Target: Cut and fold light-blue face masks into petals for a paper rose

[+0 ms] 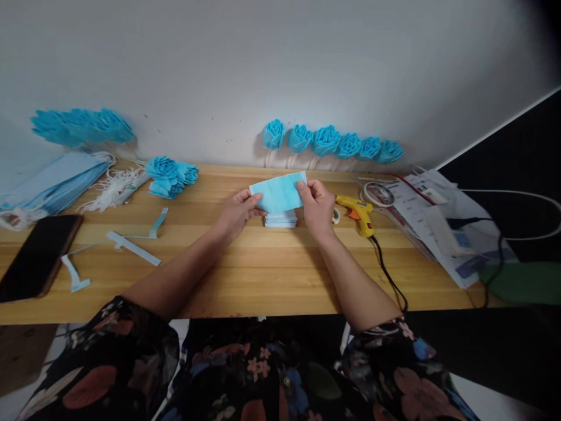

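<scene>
Head view: your left fingers (251,202) and right fingers (305,193) are pinching the blue sheet (280,193), long axis crosswise, apparently above the stack (280,220).

Runs a bit dim, with soft, cool light. Can't pin down the source. Peaks on the wall (363,96) above the right-hand flowers (326,141), fading to grey outward. Casts soft shadows beside them. Drops to near black at upper right and under the desk (272,275). Looks clearest around the blue sheet (279,194); smears and stretches sideways toward the green object (523,282).
</scene>
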`<state>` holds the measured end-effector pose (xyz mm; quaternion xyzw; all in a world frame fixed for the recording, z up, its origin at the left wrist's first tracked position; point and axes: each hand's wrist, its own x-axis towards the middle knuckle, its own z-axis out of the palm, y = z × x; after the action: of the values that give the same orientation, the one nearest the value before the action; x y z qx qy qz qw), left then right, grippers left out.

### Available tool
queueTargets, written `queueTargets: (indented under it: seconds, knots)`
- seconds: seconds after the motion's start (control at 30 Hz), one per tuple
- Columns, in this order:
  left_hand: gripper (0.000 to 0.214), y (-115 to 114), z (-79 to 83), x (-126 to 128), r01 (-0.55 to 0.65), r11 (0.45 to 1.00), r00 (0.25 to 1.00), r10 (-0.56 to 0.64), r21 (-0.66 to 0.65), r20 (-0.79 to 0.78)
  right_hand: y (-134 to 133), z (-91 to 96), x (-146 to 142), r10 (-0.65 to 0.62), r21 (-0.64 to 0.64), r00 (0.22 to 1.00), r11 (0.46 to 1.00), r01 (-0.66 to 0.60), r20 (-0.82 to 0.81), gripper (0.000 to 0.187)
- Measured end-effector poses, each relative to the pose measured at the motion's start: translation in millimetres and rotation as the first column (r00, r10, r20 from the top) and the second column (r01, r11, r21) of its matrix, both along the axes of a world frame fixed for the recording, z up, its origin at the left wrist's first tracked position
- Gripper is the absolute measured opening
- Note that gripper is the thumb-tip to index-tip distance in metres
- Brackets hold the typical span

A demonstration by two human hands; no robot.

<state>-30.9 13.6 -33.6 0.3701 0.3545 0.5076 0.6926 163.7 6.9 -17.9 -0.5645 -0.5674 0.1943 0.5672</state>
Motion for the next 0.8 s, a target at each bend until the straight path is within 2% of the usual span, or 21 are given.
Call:
queueTargets:
  seconds: [0.23, 0.37, 0.53, 0.67, 0.8]
  knots:
    - [0.027, -3, 2.0, 0, 0.029, 0.999, 0.999, -0.029, 0.021, 0.019, 0, 2.0, 4, -0.035, 0.037, 0.997, 0.999, 0.033, 0.063, 0.048]
    - [0.027, -8, 9.5, 2, 0.102, 0.993, 0.995, -0.103, 0.062, 0.013, 2, 2.4, 7, -0.047, 0.043, 0.996, 0.998, 0.043, 0.081, 0.048]
    - [0.028, -14, 14.8, 3, 0.202, 0.972, 0.978, -0.206, 0.115, 0.022, 3, 1.8, 8, 0.003, 0.063, 0.997, 0.998, -0.008, 0.08, 0.047]
    - [0.03, -9, 11.0, 2, 0.136, 0.987, 0.989, -0.139, 0.08, 0.038, 2, 2.4, 8, 0.0, 0.084, 0.998, 0.996, -0.006, 0.071, 0.045]
    - [0.028, 2, 9.0, -3, -0.035, 0.999, 0.999, 0.035, -0.012, 0.028, 3, 6.5, 13, -0.073, 0.108, 0.996, 0.992, 0.068, 0.042, 0.047]
